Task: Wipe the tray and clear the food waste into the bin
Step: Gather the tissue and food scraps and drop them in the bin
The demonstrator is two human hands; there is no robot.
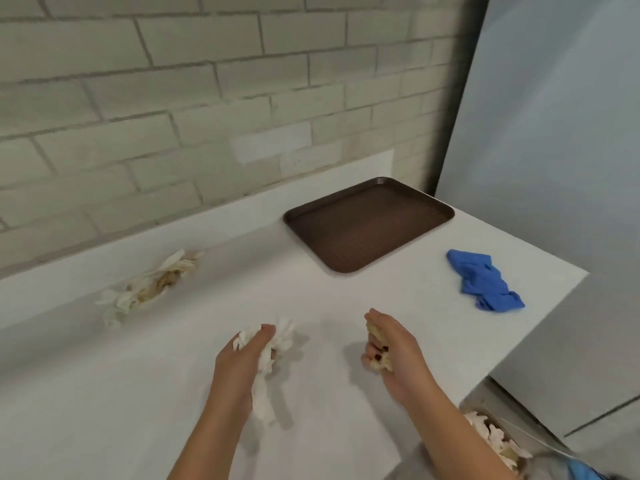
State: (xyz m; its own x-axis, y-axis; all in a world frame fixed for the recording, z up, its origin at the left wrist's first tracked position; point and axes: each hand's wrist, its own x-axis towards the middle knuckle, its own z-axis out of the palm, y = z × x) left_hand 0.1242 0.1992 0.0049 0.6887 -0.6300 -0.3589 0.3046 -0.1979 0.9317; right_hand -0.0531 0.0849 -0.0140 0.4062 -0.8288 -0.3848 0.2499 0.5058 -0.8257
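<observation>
A dark brown tray [367, 223] lies bare on the white counter near the back right corner. My left hand [242, 362] grips crumpled white tissue [273, 348] above the counter's front middle. My right hand [391, 351] is curled round a tan piece of food waste [375, 332], a little right of the left hand. A pile of dirty tissue and food scraps [152, 285] lies by the wall at the left. Below the counter's right edge, the bin [498, 441] shows tissue and scraps inside.
A crumpled blue cloth [485, 282] lies on the counter to the right of the tray, near the edge. A brick wall stands behind the counter. A tall grey panel [554, 168] rises at the right.
</observation>
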